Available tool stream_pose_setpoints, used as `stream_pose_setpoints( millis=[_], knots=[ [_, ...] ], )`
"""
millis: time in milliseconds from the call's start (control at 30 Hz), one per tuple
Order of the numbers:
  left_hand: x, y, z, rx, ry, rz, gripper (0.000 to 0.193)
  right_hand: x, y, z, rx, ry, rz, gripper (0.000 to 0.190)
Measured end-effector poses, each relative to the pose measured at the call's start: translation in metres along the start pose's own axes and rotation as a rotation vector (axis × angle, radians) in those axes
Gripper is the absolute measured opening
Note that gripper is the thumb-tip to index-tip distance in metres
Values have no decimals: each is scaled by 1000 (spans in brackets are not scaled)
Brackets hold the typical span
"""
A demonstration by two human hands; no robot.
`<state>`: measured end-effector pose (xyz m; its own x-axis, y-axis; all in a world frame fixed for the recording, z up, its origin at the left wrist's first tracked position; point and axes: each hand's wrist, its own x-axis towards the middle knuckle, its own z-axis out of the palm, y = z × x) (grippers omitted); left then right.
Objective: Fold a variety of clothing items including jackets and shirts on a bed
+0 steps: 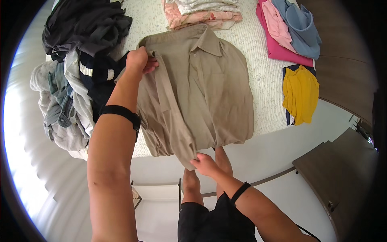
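A khaki button-up shirt (pixel 223 81) lies front side up on the bed, its collar pointing away from me and its hem at the near edge. Up by the collar, my left hand (pixel 139 60) pinches the top of the shirt's left-hand front panel. My right hand (pixel 207 164) grips the lower corner of that same panel, just past the bed's edge. Between my hands the panel is drawn into a long slanting strip across the shirt. The sleeves are mostly hidden.
A patterned quilted bedcover (pixel 266 99) lies beneath. Black clothes (pixel 87 27) and grey garments (pixel 66 133) are heaped at left. Folded floral fabric (pixel 199 19) sits beyond the collar. At right are pink and blue clothes (pixel 302 30) and a yellow garment (pixel 300 93). A dark wooden desk (pixel 338 169) stands lower right.
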<state>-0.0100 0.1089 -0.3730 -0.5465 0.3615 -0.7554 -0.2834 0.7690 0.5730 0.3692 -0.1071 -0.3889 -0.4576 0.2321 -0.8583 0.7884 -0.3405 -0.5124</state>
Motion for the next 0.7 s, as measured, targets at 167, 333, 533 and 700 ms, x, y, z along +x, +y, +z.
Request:
stream_pose_setpoints(
  millis=[167, 333, 533, 700],
  knots=[
    [-7, -20, 6, -59, -129, 13, 40, -13, 79, -4, -57, 160, 128, 35],
    [-44, -67, 57, 191, 372, 626, 25, -21, 95, -24, -312, 523, -62, 30],
    [-61, -92, 121, -66, -24, 163, 22, -24, -40, -64, -199, 879, -311, 36],
    [-72, -64, 158, -76, -193, -94, 26, 14, -28, -125, -520, 866, -318, 26]
  ],
)
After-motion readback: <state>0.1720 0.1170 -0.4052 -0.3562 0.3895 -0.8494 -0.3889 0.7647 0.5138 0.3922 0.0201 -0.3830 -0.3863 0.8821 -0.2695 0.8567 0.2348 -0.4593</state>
